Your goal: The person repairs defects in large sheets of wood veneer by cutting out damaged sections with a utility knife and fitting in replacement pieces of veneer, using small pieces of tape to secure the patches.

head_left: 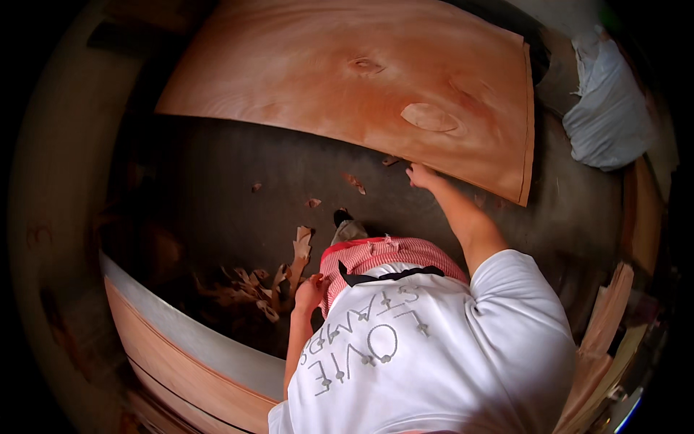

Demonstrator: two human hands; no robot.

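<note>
A large reddish-brown wood veneer sheet (325, 79) with knot marks, one of them a pale oval patch (431, 117), spreads across the far side. My right arm reaches forward, and my right hand (421, 175) is closed just at the near edge of this sheet, toward its right corner. Beside its fingertips is a small dark flat piece (391, 160); whether the fingers hold it is unclear. My left hand (309, 291) hangs low by my red-striped apron (394, 253), fingers curled, with no held thing showing. It is close to a torn veneer strip (301, 249).
Torn veneer scraps (253, 288) are heaped on the dark floor (217, 173), with a few loose bits farther out. A stack of veneer sheets (181, 362) lies at near left. At far right stands a white sack (607, 105); wood strips (603, 318) lean at near right.
</note>
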